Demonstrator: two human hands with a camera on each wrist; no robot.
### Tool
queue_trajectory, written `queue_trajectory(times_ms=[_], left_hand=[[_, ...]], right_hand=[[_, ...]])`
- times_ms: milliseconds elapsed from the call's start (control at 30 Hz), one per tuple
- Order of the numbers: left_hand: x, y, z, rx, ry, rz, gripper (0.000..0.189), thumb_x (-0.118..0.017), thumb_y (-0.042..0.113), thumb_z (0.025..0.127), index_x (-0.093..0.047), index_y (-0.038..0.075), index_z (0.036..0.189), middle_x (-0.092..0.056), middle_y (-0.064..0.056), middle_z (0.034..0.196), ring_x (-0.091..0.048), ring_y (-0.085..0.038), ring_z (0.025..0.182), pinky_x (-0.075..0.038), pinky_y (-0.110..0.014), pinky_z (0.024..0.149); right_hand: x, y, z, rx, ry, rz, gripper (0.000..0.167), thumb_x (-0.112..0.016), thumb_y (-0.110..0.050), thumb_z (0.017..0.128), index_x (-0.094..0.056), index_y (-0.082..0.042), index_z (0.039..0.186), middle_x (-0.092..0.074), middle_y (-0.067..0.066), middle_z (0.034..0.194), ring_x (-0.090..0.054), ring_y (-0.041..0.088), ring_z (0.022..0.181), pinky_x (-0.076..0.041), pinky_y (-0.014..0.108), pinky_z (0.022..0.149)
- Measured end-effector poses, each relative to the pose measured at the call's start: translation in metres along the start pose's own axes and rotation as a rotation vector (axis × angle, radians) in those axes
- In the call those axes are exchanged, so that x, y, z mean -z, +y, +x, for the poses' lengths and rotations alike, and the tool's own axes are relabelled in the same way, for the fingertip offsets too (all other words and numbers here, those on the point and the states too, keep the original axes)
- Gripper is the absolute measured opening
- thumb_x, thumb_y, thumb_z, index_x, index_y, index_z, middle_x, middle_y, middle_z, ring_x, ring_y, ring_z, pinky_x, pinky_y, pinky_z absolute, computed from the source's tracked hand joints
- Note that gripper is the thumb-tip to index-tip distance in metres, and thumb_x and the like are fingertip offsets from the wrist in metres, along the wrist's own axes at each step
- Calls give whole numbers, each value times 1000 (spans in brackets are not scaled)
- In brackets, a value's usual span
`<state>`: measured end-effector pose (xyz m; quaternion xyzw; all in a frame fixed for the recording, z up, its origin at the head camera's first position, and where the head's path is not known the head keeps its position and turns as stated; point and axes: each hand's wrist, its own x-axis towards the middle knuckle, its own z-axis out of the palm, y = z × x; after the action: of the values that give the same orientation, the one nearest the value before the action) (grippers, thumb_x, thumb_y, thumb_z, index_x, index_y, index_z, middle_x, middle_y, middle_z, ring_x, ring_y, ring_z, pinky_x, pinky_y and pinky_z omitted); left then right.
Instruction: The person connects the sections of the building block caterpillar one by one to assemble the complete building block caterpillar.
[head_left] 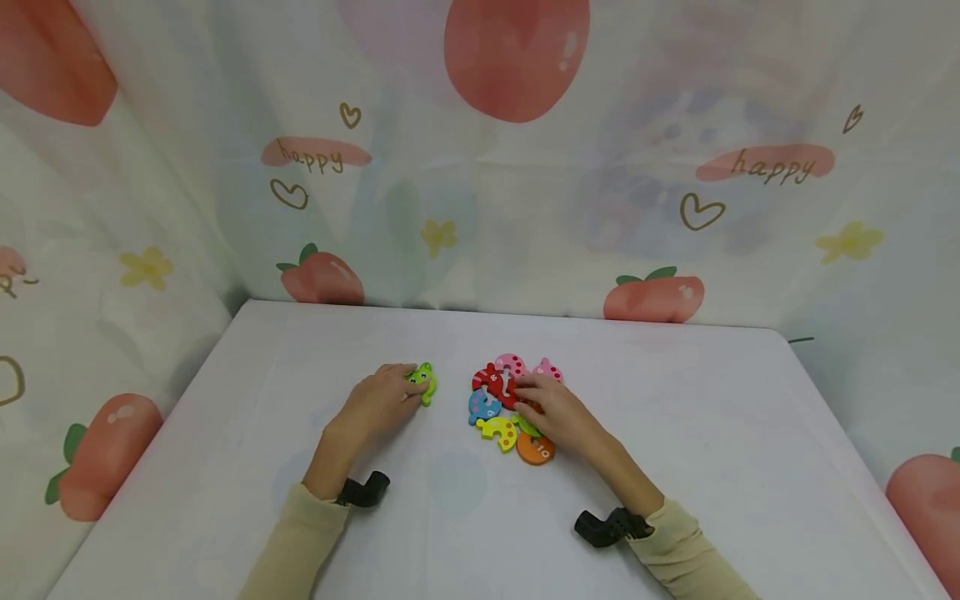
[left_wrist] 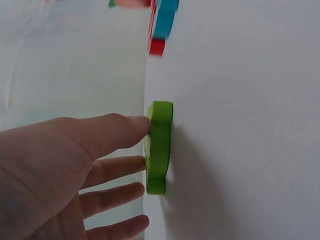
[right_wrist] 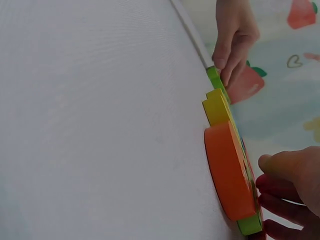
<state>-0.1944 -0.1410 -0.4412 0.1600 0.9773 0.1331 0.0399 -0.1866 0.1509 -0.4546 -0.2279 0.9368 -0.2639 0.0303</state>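
Observation:
My left hand [head_left: 377, 402] rests its fingertips on a green animal-shaped piece [head_left: 426, 385] that has eyes drawn on it. In the left wrist view the thumb of the left hand [left_wrist: 65, 165] touches the face of the thick green piece [left_wrist: 160, 147], with the other fingers extended beside it. Over a cluster of pieces lies my right hand [head_left: 558, 412], fingertips at the red piece [head_left: 504, 392] and partly hiding a light green piece [head_left: 528, 427]. The right wrist view has the right hand [right_wrist: 295, 175] with loosely bent fingers behind the orange piece [right_wrist: 227, 170].
Around the red piece sit a blue piece [head_left: 483, 406], a yellow spotted piece [head_left: 497, 432], an orange round piece [head_left: 535, 450] and a pink spotted piece [head_left: 511, 364]. They lie on a white table [head_left: 450, 533]. A printed curtain [head_left: 525, 208] hangs behind it.

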Motion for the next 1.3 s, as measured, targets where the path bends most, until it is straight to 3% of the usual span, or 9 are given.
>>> queue_trajectory(times_ms=[133,233,367,467,800,1033,1300], left_hand=[[6,-23,-2,57,37,-112,27,-63,20,93,-72,13,118,-55,-13,141,-49,-35,133,-45,-53,104],[6,-39,-3,47,78,-161,24,-67,17,91,-74,6,112,-57,-16,139,-51,-38,131,-44,-53,106],[4,-57,-2,16,131,-164,25,-69,14,89,-73,4,111,-59,-19,135,-54,-40,127,-44,-52,106],[5,-66,-3,33,144,-150,27,-69,13,88,-72,5,115,-59,-18,136,-54,-39,127,-44,-52,106],[13,-81,-7,31,182,-131,28,-70,8,87,-71,5,115,-61,-14,134,-54,-39,125,-46,-53,103],[12,-90,-9,50,200,-151,31,-67,6,89,-68,3,120,-61,-12,135,-54,-37,125,-45,-52,104],[11,-92,-10,66,183,-159,33,-67,9,90,-66,4,123,-60,-13,136,-55,-36,125,-45,-52,103]], right_hand=[[-2,2,0,13,8,-45,35,-65,-17,92,-66,2,121,-59,14,132,-54,31,126,-48,46,103],[-4,3,0,16,12,-77,35,-66,-15,92,-65,3,122,-60,14,132,-54,31,126,-48,45,104],[-5,3,-1,4,12,-97,35,-66,-14,92,-64,2,123,-59,14,134,-53,31,127,-47,45,105],[-3,0,0,-14,15,-103,33,-66,-14,92,-66,1,121,-60,13,133,-54,31,127,-48,45,104],[-2,-11,8,-104,34,-140,30,-74,-24,86,-69,-3,107,-65,13,124,-60,28,117,-53,41,97],[-4,-12,9,-134,18,-171,34,-75,-29,84,-66,-6,107,-68,7,102,-61,20,94,-58,35,85],[-5,-11,10,-152,23,-149,40,-76,-29,84,-67,-4,114,-69,9,108,-62,22,99,-57,37,88]])
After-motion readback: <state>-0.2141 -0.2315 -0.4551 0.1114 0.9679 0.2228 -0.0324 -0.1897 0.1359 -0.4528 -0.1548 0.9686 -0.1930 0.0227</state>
